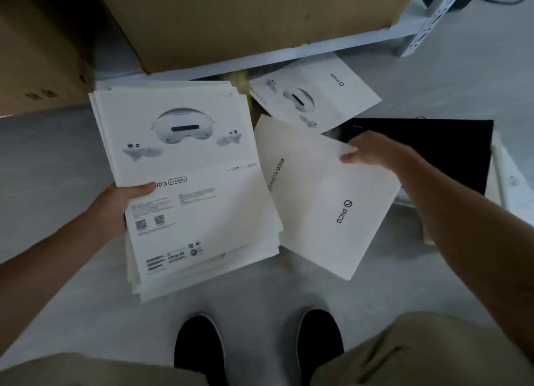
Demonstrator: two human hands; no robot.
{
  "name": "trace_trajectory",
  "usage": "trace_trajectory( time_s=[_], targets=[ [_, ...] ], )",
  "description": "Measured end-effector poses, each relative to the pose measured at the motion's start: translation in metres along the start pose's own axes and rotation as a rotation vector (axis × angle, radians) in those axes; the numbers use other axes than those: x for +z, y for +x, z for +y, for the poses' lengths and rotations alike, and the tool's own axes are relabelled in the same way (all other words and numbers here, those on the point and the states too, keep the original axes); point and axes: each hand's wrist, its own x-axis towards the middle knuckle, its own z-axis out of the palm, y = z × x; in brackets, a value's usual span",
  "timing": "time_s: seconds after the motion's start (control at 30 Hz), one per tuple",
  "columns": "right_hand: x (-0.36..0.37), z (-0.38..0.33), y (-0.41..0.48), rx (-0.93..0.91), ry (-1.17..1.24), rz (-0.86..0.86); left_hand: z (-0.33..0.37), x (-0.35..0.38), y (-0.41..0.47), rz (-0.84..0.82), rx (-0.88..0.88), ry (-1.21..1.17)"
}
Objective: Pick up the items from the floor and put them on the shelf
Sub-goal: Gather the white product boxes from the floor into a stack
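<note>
Head view shows a stack of white sheets [185, 183] gripped at its left edge by the left hand [115, 209], thumb on top. Right hand [372, 151] pinches one white sheet [320, 200] beside it, above the floor [43, 160]. Another sheet [315, 96] lies by the shelf [318, 49] holding a cardboard box [245, 24].

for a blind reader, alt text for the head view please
Seen from above, a person's left hand holds a stack of white printed sheets while the right hand pinches another white sheet. A third sheet lies on the grey floor by a shelf with a cardboard box.
</note>
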Motion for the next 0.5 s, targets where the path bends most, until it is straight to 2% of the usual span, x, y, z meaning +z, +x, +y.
trace_trajectory(
  time_s=[0.13, 0.3, 0.43, 0.5],
  targets=[
    [-0.070, 0.051, -0.066, 0.094, 0.223, 0.136, 0.008, 0.015, -0.014, -0.007, -0.043, -0.048],
    [-0.111, 0.094, -0.128, 0.153, 0.597, 0.332, 0.015, 0.038, -0.024, -0.041, -0.100, -0.015],
    [-0.098, 0.098, -0.141, 0.126, 0.960, 0.296, 0.019, 0.062, -0.016, -0.067, -0.170, 0.010],
    [-0.075, 0.085, -0.126, 0.120, 1.025, 0.240, 0.018, 0.079, -0.006, -0.103, -0.165, -0.006]
  ],
)
